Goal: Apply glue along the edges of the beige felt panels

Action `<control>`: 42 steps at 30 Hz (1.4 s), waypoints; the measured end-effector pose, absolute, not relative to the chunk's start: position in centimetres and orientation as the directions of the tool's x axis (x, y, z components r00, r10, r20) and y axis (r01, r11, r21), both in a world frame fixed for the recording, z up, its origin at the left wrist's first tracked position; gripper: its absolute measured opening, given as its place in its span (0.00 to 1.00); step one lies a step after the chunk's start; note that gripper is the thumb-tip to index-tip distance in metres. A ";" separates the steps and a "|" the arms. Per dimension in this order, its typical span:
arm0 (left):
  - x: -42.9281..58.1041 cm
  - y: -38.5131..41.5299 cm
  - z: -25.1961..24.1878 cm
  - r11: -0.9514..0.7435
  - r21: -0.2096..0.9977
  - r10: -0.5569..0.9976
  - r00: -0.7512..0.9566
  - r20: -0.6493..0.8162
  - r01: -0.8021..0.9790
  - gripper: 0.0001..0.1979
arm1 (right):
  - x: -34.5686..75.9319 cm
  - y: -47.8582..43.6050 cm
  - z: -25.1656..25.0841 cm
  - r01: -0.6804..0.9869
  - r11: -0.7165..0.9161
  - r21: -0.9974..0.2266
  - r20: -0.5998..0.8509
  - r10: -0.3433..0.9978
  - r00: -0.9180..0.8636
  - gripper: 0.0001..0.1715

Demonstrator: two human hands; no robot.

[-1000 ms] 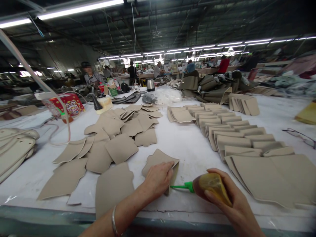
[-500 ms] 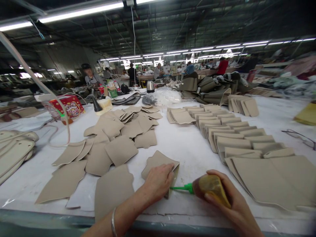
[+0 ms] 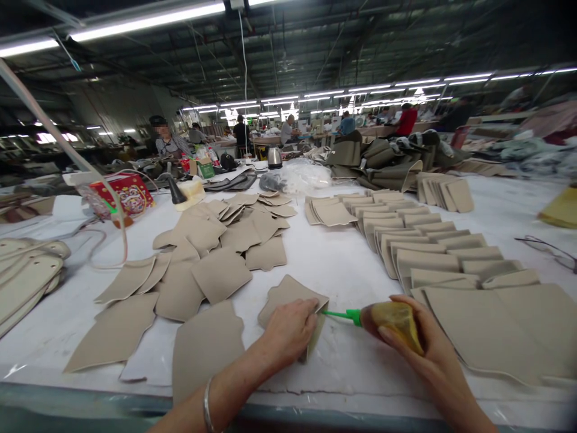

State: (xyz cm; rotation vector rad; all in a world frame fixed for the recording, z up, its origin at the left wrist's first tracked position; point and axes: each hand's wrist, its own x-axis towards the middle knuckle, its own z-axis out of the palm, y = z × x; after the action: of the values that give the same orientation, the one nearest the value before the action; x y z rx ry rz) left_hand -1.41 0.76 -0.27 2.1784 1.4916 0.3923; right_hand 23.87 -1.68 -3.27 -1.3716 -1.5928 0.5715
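Near the table's front edge, my left hand (image 3: 291, 328) presses on a beige leather-like piece (image 3: 283, 294), its fingers curled over the piece's right edge. A folded or lower flap shows beneath that edge; the fingertips are partly hidden. My right hand (image 3: 433, 355) is wrapped round a squeeze bottle (image 3: 392, 322) of amber liquid, probably glue. The bottle lies tilted nearly flat, and its thin green nozzle (image 3: 342, 314) points left, with the tip at the piece's right edge. Just left of my forearm lies another flat beige piece (image 3: 205, 349).
Loose beige pieces (image 3: 220, 273) lie heaped on the left. Overlapping rows of folded pieces (image 3: 426, 261) run along the right. A hose (image 3: 121, 222) hangs at left beside a red box (image 3: 130, 195). Glasses (image 3: 547, 246) lie far right. Co-workers sit in the background.
My right hand and the bottle have moved slightly up and right. The nozzle tip has slid up along the piece's edge. My left hand has hardly moved.
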 end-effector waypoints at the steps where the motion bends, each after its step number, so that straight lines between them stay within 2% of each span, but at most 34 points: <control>1: -1.4 0.8 -0.3 -0.299 0.526 0.929 0.369 -0.029 0.796 0.21 | 24.0 -1.4 -3.2 0.514 0.269 -0.815 0.357 0.931 0.079 0.29; 3: -1.4 0.7 -0.2 -0.296 0.523 0.929 0.367 -0.036 0.800 0.21 | 24.1 -1.2 -3.3 0.513 0.282 -0.811 0.366 0.928 0.069 0.30; 8: -1.3 0.8 -0.2 -0.295 0.526 0.930 0.367 -0.035 0.798 0.20 | 24.2 -1.7 -3.3 0.495 0.315 -0.810 0.315 0.945 -0.086 0.28; 15: -1.2 0.9 -0.2 -0.297 0.529 0.927 0.372 -0.039 0.795 0.21 | 23.9 -0.4 -2.6 0.536 0.308 -0.786 0.415 0.906 0.087 0.29; 18: -1.2 0.8 -0.1 -0.289 0.531 0.931 0.363 -0.037 0.796 0.21 | 23.4 -1.6 -2.9 0.519 0.283 -0.806 0.360 0.932 0.051 0.28; 23: -1.2 0.7 0.1 -0.273 0.527 0.935 0.351 -0.051 0.805 0.21 | 22.3 -3.8 -2.9 0.373 0.177 -0.911 0.212 0.976 0.054 0.28; 30: -1.2 0.7 0.1 -0.269 0.531 0.937 0.347 -0.050 0.804 0.21 | 23.0 -3.4 -2.9 0.456 0.202 -0.867 0.279 0.954 0.107 0.30; 36: -1.2 0.8 0.1 -0.249 0.539 0.943 0.329 -0.054 0.804 0.21 | 22.5 -4.3 -3.3 0.335 0.159 -0.929 0.170 0.985 0.002 0.27; 42: -1.1 0.7 0.1 -0.227 0.559 0.949 0.309 -0.056 0.797 0.21 | 22.7 -3.7 -3.5 0.354 0.147 -0.924 0.196 0.975 0.108 0.30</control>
State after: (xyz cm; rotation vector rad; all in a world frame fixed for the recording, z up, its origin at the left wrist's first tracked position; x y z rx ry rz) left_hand -1.12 0.73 0.08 2.0903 1.5450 0.4091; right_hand 22.75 -3.70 -3.54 -1.3852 -1.4264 0.7864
